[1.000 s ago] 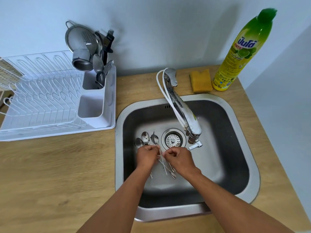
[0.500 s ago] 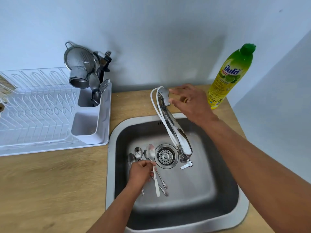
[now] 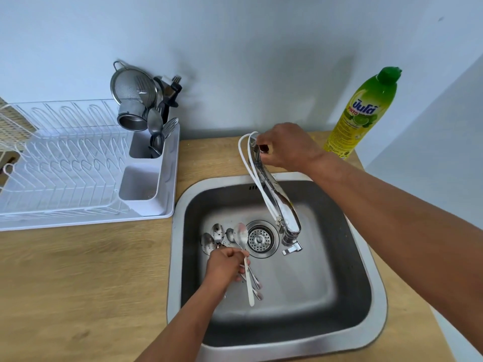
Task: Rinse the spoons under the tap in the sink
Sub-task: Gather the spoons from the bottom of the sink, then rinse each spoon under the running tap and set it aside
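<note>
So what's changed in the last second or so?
The right hand let go of the spoons, rose out of the sink and took hold of the tap at its top. The left hand still grips the spoons by the drain. No water seen running yet.

"PINTO" on dish-soap bottle point(image 3: 362, 116)

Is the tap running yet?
Seemingly off: no stream shows below the tap, though the right hand grips its handle.
</note>
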